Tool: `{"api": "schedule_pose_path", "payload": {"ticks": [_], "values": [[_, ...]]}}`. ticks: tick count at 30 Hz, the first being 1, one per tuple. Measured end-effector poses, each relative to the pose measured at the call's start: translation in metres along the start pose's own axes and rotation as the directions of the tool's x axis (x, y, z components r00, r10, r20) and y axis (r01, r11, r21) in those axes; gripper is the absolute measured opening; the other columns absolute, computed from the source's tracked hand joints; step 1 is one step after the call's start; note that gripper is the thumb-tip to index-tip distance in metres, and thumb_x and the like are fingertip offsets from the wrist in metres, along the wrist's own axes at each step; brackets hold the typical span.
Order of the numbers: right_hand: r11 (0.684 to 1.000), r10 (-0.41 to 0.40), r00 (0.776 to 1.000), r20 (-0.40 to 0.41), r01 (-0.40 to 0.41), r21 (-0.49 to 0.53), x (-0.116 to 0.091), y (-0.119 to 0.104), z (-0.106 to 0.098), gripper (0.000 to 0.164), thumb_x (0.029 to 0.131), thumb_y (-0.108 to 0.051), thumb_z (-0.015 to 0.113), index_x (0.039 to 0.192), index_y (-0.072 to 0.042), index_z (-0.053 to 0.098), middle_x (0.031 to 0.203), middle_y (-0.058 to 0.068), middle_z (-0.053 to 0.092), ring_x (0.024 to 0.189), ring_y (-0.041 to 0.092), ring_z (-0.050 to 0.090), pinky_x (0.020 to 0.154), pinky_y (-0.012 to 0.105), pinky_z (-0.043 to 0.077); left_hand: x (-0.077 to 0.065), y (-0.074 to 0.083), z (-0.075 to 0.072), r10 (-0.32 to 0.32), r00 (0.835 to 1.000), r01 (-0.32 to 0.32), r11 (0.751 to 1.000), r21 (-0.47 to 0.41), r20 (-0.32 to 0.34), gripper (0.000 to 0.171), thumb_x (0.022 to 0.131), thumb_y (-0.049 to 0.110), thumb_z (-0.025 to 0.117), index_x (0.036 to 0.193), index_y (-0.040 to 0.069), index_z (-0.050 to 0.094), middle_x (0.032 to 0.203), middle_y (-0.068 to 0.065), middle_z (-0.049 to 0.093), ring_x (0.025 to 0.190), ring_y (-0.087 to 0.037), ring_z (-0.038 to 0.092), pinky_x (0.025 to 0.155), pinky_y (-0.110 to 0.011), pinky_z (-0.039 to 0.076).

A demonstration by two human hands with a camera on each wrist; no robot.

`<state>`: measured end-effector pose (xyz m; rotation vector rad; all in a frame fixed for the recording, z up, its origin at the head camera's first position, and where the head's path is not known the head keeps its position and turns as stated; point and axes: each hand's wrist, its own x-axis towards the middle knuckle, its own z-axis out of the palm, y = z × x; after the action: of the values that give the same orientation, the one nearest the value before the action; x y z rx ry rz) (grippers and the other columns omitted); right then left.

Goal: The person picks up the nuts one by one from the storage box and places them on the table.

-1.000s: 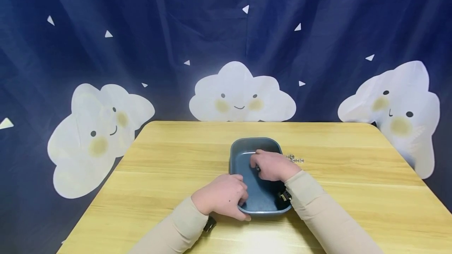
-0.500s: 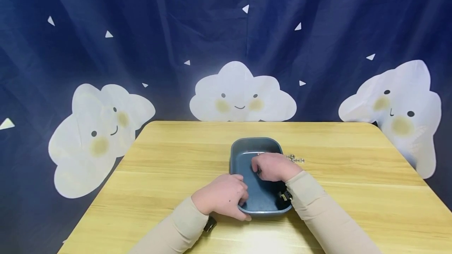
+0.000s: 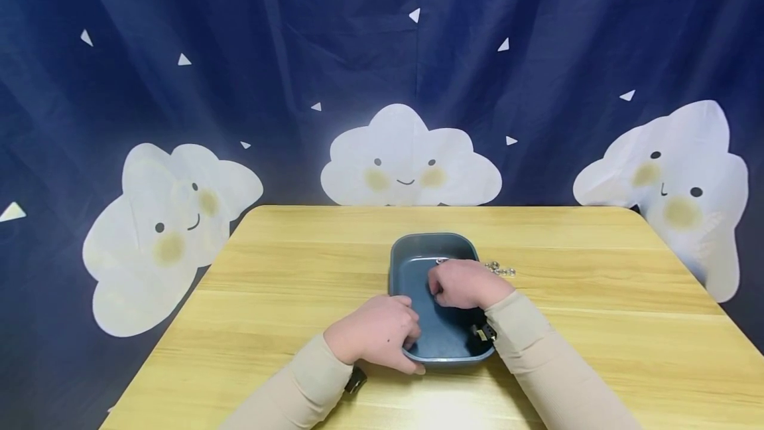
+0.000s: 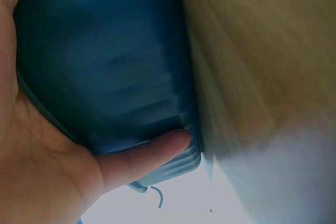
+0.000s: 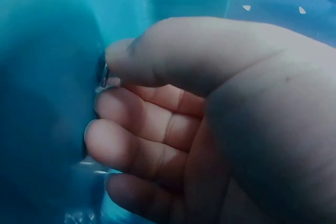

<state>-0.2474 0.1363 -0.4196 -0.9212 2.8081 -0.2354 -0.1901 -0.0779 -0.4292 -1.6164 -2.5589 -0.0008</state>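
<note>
My left hand (image 3: 377, 334) grips the near-left corner of a dark blue-grey plastic bin (image 3: 414, 344), fingers over the rim. In the left wrist view its thumb (image 4: 144, 158) lies along the bin's outer wall (image 4: 121, 72). Inside the bin, my right hand (image 3: 462, 282) is low with its fingers curled. The right wrist view shows a small shiny silver piece (image 5: 106, 77) pinched between thumb and index fingertip, mostly hidden. Another small shiny piece (image 3: 440, 261) lies in the bin just beyond the right hand.
Several small shiny round pieces (image 3: 500, 269) lie on the wooden table (image 3: 298, 264) just right of the bin, partly behind the right wrist. A dark blue curtain (image 3: 358, 32) with cloud prints hangs behind the table.
My right hand has shifted slightly right and toward me inside the bin, uncovering a shiny piece beyond it. The left hand and the bin stay in place.
</note>
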Motion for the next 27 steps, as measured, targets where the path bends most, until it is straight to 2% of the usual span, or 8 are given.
{"api": "schedule_pose_path", "payload": {"ticks": [13,22,27], "values": [[0.986,-0.058,0.993,-0.102,0.073,0.147,-0.004,-0.002,-0.008,0.011,0.089,-0.011,0.066,0.086,-0.020,0.061,0.078,-0.011,0.055,0.070,0.010,0.051,0.068,0.031,0.046,0.001,-0.001,0.000,-0.003,1.000,0.003,1.000,-0.026,0.008,0.053,0.074,0.066,0.076,0.053,0.030,0.043,0.062,0.023,0.037,0.069,-0.004,0.035,0.058,-0.016,0.028],[0.976,-0.117,0.970,-0.211,0.152,0.157,-0.019,-0.003,-0.034,0.012,0.088,-0.011,0.066,0.086,-0.021,0.060,0.077,-0.012,0.053,0.069,0.009,0.051,0.068,0.029,0.045,0.000,-0.001,-0.002,0.006,1.000,-0.006,1.000,-0.025,0.005,0.053,0.074,0.066,0.076,0.053,0.030,0.044,0.062,0.023,0.037,0.069,-0.004,0.036,0.058,-0.016,0.028],[0.968,-0.107,0.962,-0.252,0.158,0.193,-0.034,0.000,-0.052,0.007,0.090,-0.012,0.065,0.088,-0.018,0.062,0.076,-0.012,0.053,0.068,0.008,0.050,0.067,0.030,0.046,0.000,-0.001,0.000,0.010,1.000,-0.010,1.000,-0.019,0.003,0.053,0.073,0.067,0.076,0.052,0.031,0.043,0.062,0.024,0.037,0.068,-0.004,0.035,0.058,-0.016,0.028]]}}
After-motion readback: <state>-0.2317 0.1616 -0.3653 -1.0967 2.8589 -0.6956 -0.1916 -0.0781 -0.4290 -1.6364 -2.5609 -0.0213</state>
